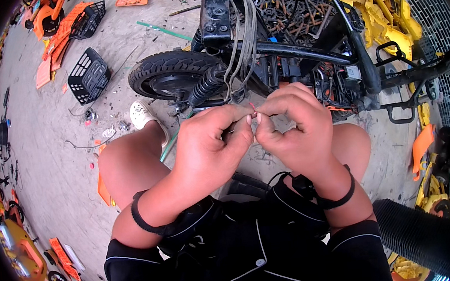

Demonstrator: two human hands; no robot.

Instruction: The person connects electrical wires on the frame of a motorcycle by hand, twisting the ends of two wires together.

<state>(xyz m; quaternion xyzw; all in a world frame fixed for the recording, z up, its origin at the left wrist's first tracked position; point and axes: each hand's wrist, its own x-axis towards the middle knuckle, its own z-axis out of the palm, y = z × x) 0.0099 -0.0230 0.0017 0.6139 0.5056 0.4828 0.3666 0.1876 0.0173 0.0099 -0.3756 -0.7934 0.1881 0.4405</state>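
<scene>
Both hands, left hand (pixel 209 147) and right hand (pixel 295 127), pinch a small reddish wire end (pixel 253 107) between their fingers; beyond them, a black basket (pixel 88 75) lies on the floor, contents unclear.

Just ahead of the left hand (pixel 207 150) and right hand (pixel 295 133), the scooter frame (pixel 303 50), its hanging cables (pixel 242 45) and the rear tyre (pixel 171 72) block the way forward. Bare concrete floor (pixel 49 137) lies open to the left, up to the black baskets (pixel 88 75). Yellow panels (pixel 386 8) crowd the far right.
</scene>
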